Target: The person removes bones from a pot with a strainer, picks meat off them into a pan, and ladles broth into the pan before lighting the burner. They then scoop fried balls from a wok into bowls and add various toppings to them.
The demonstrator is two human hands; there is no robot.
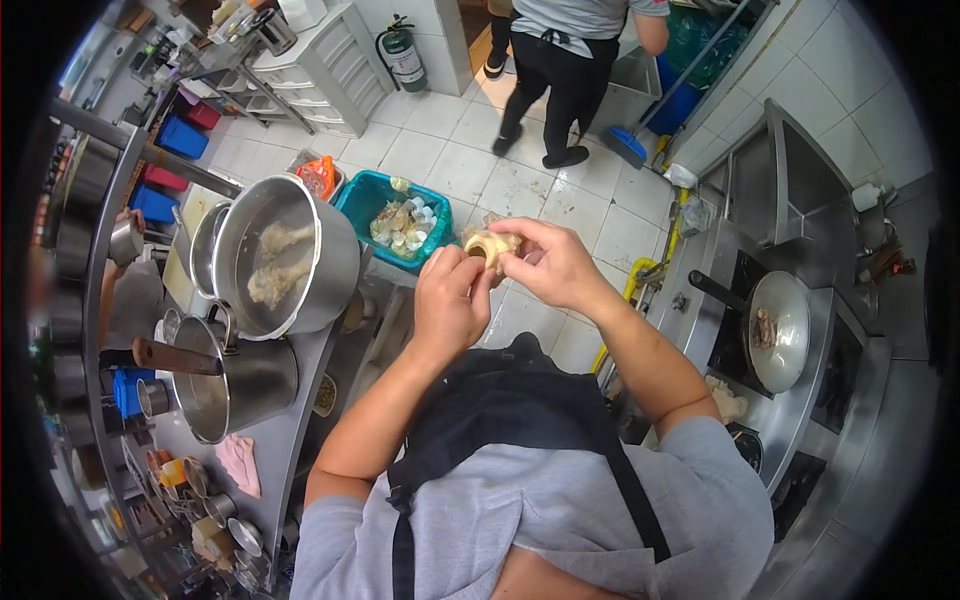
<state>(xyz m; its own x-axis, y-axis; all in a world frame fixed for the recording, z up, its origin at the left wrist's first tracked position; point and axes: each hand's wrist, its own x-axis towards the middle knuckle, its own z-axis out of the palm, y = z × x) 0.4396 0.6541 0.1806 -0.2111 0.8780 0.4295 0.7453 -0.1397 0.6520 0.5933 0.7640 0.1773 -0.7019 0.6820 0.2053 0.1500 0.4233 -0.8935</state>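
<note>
Both my hands are raised in front of my apron, close together at the centre of the head view. A pale, yellowish piece of food (486, 243) with a dark hollow opening is held between them; it looks like a bone or cooked meat. My left hand (450, 300) pinches its lower left side with bent fingers. My right hand (560, 262) grips its right side between thumb and fingers. To the left stands a large steel pot (335, 262) with two similar pale pieces (278, 283) inside.
Beyond my hands, a teal bin (372, 190) holds scraps. A handled pot (270, 385) stands at the left counter. At right, a pan (790, 345) with food sits on the stove (690, 300). Another person (570, 70) stands ahead, near a blue broom (628, 145).
</note>
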